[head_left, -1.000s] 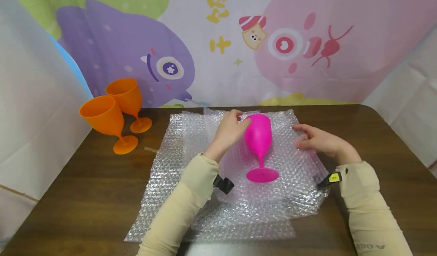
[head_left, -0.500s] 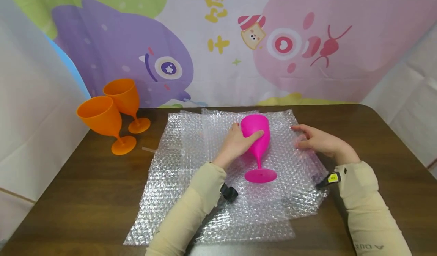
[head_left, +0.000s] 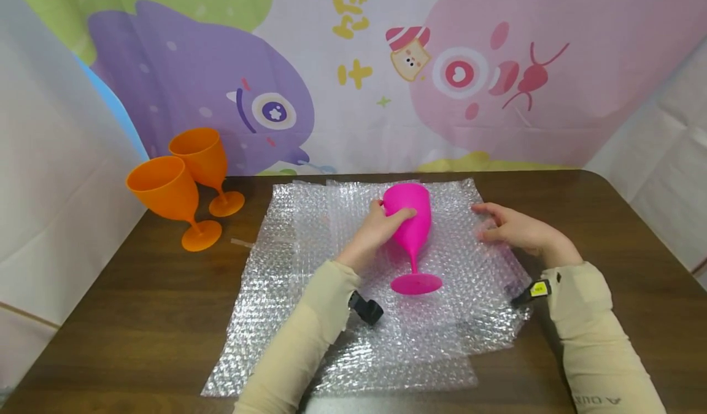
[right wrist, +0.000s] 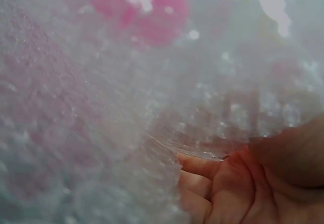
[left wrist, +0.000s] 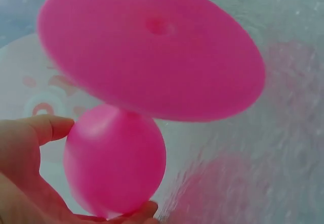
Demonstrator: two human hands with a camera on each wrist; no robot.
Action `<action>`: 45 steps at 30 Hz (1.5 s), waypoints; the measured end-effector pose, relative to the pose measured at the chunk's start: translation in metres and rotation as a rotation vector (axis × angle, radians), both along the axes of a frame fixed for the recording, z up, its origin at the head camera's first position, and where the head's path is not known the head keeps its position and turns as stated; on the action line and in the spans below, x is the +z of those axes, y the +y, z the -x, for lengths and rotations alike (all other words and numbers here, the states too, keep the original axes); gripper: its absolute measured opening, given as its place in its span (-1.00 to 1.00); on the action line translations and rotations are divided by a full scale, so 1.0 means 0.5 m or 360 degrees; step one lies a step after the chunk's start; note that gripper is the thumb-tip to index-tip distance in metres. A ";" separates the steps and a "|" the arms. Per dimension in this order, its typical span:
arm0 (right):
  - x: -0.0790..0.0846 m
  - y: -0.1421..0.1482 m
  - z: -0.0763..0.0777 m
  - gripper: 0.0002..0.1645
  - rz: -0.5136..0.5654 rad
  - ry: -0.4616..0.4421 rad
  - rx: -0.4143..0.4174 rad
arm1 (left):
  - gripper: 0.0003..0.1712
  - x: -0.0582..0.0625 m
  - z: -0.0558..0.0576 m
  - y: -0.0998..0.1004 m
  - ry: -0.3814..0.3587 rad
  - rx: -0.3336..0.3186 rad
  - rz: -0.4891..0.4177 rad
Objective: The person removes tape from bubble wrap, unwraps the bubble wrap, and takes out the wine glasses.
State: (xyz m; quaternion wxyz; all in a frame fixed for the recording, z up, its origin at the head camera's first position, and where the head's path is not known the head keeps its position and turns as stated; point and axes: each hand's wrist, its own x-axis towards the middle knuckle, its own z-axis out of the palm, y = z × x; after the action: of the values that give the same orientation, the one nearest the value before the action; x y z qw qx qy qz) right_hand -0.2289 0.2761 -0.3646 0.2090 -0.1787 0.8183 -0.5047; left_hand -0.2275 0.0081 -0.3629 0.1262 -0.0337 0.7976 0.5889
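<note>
A bright pink plastic goblet lies tilted over sheets of bubble wrap, its rim toward the back and its foot toward me. My left hand grips the bowl from the left, thumb across its upper side. In the left wrist view the round foot covers much of the bowl, with thumb and fingers on opposite sides of it. My right hand pinches the right edge of the bubble wrap between thumb and fingers. The right wrist view shows the clear wrap hiding part of that hand.
Two orange goblets, a nearer one and a farther one, stand upright at the left of the dark wooden table. Behind the table hangs a cartoon-printed cloth. Several bubble wrap sheets overlap under the pink goblet.
My left hand has moved down from beside the rim and closed round the pink goblet's bowl. The goblet has shifted slightly to the left. My right hand has stayed on the bubble wrap.
</note>
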 end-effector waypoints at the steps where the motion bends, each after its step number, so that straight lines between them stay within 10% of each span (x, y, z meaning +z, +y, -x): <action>1: 0.000 0.000 0.000 -0.19 -0.0007 0.0010 0.0007 | -0.05 0.003 0.001 -0.004 -0.0009 -0.0004 -0.0013; 18: 0.012 -0.016 -0.005 -0.18 -0.0152 -0.0099 -0.0091 | -0.05 0.046 0.014 -0.064 0.0152 0.0017 -0.0131; 45: 0.010 -0.017 -0.004 -0.18 -0.0204 -0.0120 -0.0072 | -0.10 0.112 0.023 -0.180 0.0271 0.0366 -0.0363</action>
State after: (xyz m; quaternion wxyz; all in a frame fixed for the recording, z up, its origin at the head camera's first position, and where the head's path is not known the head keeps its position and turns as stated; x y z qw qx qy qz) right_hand -0.2268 0.2677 -0.3597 0.2391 -0.1273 0.8443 -0.4623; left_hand -0.2390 -0.0821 -0.3069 -0.0069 -0.0602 0.7244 0.6867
